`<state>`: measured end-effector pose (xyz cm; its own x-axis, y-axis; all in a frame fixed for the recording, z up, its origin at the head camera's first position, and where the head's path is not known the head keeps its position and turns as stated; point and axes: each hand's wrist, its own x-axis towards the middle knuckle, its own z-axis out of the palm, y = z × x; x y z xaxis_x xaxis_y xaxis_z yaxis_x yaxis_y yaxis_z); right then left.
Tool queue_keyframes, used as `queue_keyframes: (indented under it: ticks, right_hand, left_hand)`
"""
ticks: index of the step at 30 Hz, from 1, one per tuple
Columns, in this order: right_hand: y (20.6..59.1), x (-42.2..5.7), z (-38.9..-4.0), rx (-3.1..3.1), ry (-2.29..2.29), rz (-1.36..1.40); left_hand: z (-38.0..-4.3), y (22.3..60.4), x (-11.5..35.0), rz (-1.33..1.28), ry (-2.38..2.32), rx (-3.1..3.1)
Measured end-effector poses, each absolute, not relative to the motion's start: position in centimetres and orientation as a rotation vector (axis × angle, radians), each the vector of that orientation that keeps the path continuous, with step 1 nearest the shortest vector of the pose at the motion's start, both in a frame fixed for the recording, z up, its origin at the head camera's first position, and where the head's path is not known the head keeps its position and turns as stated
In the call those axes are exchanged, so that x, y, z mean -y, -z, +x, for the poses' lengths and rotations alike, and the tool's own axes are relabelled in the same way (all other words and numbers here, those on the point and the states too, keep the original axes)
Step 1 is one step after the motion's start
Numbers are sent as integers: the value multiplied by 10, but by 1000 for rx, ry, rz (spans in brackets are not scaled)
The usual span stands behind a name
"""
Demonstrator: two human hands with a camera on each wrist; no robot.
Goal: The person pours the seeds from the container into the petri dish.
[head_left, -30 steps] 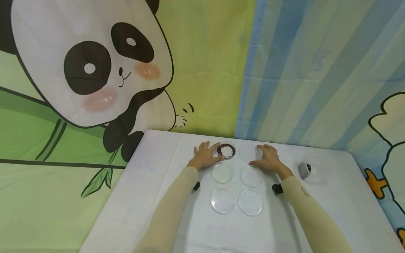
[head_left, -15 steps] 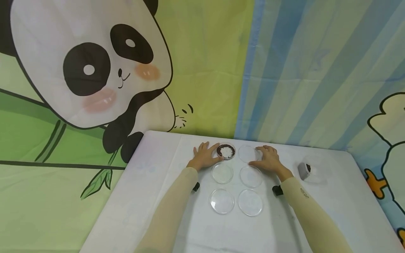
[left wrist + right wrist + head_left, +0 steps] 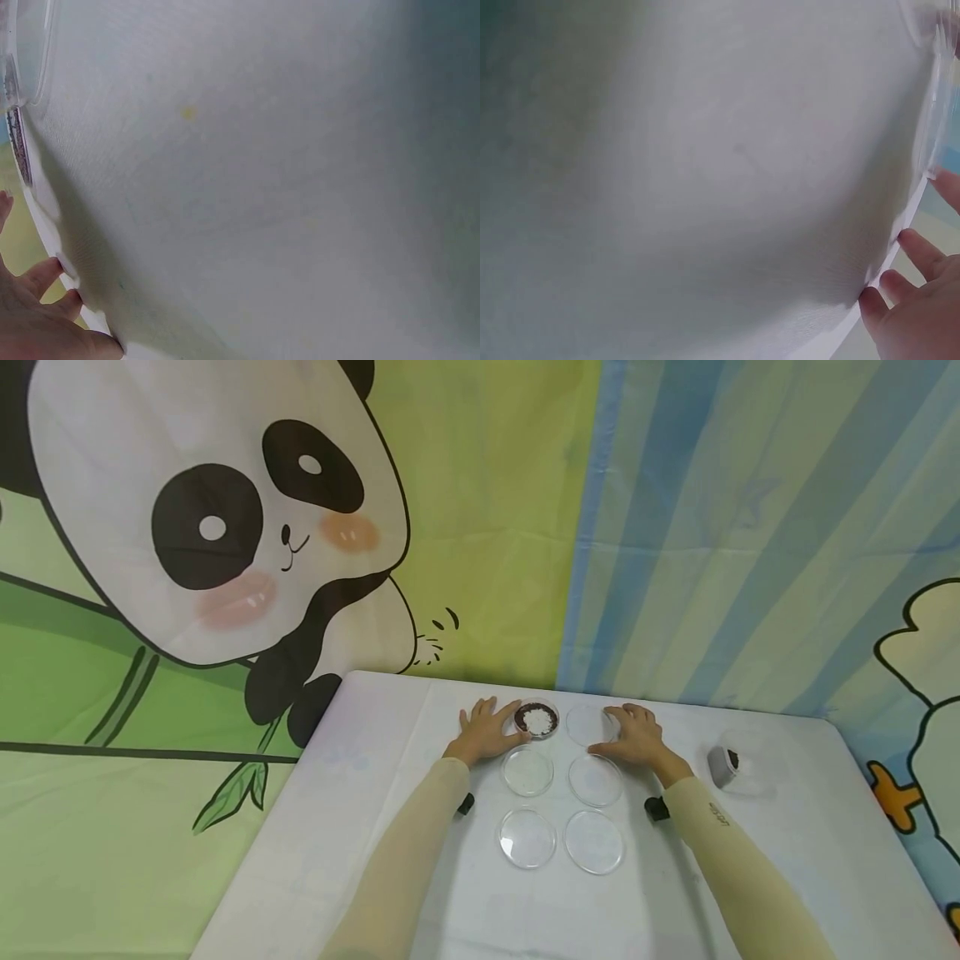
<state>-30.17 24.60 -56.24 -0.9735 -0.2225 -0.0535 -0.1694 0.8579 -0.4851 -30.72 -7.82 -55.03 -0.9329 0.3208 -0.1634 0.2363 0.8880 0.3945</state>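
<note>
My left hand is at the table's far side, thumb and forefinger set around the left rim of a clear petri dish. Dark brown material rings a white, crumbly heap in that dish. To its right, my right hand holds a second clear dish between thumb and forefinger at its right rim; I see nothing in it. The other fingers of both hands are spread on the white cloth. In the right wrist view the forefinger meets the clear rim. Only the side of the filled dish shows in the left wrist view.
Two rows of clear round dishes lie nearer me, among them a middle-left dish and a front-right dish. A small grey-white container with something dark stands on the right of the white table. A printed curtain hangs behind.
The right hand shifts very slightly left at the rim of its dish. The left hand and the filled dish stay as they were; the head view drifts a little.
</note>
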Motion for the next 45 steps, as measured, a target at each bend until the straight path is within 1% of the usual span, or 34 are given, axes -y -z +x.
queue_keyframes:
  ticks: [15,30,45]
  right_hand:
    - [545,-232,-291,-2971,808,-432]
    - [540,-225,-292,-3044,928,-568]
    - [530,-206,-296,-2980,1061,-601]
  left_hand:
    - [-306,549,78,433,-551,-2842]
    - [-307,552,78,431,-551,-2845]
    - [-309,555,79,428,-571,-2846]
